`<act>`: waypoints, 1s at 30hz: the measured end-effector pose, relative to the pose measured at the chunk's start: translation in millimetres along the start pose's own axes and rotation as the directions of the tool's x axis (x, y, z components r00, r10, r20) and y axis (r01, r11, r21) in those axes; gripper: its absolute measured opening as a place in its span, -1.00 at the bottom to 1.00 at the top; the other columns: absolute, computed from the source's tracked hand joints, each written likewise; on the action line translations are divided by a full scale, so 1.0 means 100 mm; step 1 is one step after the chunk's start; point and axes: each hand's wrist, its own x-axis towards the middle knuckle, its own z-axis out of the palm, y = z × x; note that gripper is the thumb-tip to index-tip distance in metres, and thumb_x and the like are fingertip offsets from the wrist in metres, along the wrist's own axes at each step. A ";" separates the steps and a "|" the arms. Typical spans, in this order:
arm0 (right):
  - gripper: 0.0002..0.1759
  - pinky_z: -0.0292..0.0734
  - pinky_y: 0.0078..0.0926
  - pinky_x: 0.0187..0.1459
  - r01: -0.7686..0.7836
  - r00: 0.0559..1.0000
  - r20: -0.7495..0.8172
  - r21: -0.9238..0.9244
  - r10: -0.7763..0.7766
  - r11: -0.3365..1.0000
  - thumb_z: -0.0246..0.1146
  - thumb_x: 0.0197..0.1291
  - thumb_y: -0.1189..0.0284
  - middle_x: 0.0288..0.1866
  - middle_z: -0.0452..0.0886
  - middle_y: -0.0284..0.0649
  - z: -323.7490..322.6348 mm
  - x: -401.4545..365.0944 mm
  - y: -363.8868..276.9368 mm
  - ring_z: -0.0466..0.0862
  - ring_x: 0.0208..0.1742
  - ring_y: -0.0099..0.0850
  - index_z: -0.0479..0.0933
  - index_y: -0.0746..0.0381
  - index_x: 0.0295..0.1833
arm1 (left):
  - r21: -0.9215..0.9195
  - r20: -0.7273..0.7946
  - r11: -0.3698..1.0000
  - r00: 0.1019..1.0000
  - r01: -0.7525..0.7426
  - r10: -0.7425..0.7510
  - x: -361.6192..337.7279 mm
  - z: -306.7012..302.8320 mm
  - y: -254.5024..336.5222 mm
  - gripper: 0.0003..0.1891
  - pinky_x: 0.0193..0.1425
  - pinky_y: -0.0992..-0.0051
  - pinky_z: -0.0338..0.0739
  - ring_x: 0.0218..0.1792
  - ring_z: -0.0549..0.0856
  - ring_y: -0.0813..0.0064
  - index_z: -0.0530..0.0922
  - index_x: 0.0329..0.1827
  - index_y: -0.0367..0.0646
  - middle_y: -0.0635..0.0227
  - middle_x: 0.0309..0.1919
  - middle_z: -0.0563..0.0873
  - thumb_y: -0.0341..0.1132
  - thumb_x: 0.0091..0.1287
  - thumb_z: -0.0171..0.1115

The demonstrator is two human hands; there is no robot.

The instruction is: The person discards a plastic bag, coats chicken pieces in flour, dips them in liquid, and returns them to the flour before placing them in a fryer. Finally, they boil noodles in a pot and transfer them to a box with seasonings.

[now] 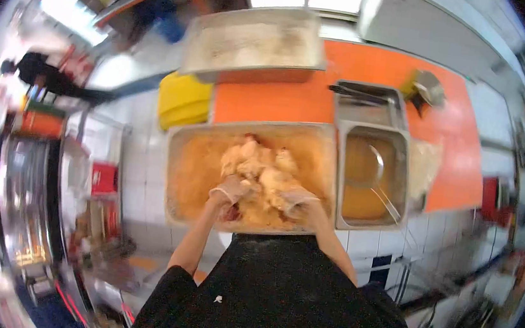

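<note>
A wide metal tray (pixel 171 209) holds orange-tinted breading flour (pixel 195 163). Heaped in its middle are coated pieces of meat that look like chicken (pixel 253 158), with a few darker red bits showing. My left hand (pixel 234 190), in a thin clear glove, is in the near left side of the heap. On the heap's near right side is my right hand (pixel 300 198), also gloved. Both hands touch the pieces, but their fingers are partly buried and blurred, so their grip cannot be made out.
Right of the tray, a metal pan (pixel 367 207) holds brownish liquid and a wire-handled strainer (pixel 377 166). Behind stand a smaller pan (pixel 370 111) and a large flour-dusted tray (pixel 256 42) on an orange worktop (pixel 275 101). A yellow container (pixel 182 101) sits left; another person (pixel 45 74) stands far left.
</note>
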 end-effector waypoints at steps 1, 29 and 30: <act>-0.61 0.55 -0.26 -0.21 0.026 0.999 -0.034 -0.006 -0.026 1.000 0.05 0.34 0.34 -0.27 0.58 -0.07 0.08 -0.02 -0.01 0.61 -0.27 -0.30 0.40 0.35 0.17 | 0.064 0.013 0.997 0.999 -0.035 0.034 -0.07 -0.09 0.12 -0.60 -0.18 0.18 0.49 -0.27 0.64 0.08 0.57 -0.04 -0.17 0.00 -0.24 0.67 -0.04 0.32 0.03; -0.56 0.55 -0.13 -0.22 -0.089 0.547 -0.833 0.039 0.082 0.995 0.02 0.33 0.37 -0.24 0.61 0.05 0.65 0.11 -0.93 0.64 -0.26 -0.22 0.36 0.39 0.23 | -0.200 -0.347 0.790 0.795 -0.580 0.497 0.16 -0.48 0.83 -0.69 -0.23 0.30 0.53 -0.31 0.65 0.26 0.54 0.07 -0.10 0.16 -0.24 0.66 -0.15 0.40 0.01; -0.56 0.55 -0.12 -0.23 -0.084 0.551 -0.831 0.040 0.080 0.996 0.02 0.33 0.37 -0.24 0.61 0.05 0.66 0.11 -0.93 0.64 -0.26 -0.21 0.36 0.39 0.23 | -0.207 -0.353 0.785 0.793 -0.584 0.497 0.14 -0.49 0.82 -0.69 -0.23 0.30 0.53 -0.32 0.65 0.27 0.54 0.06 -0.10 0.17 -0.25 0.66 -0.15 0.40 0.02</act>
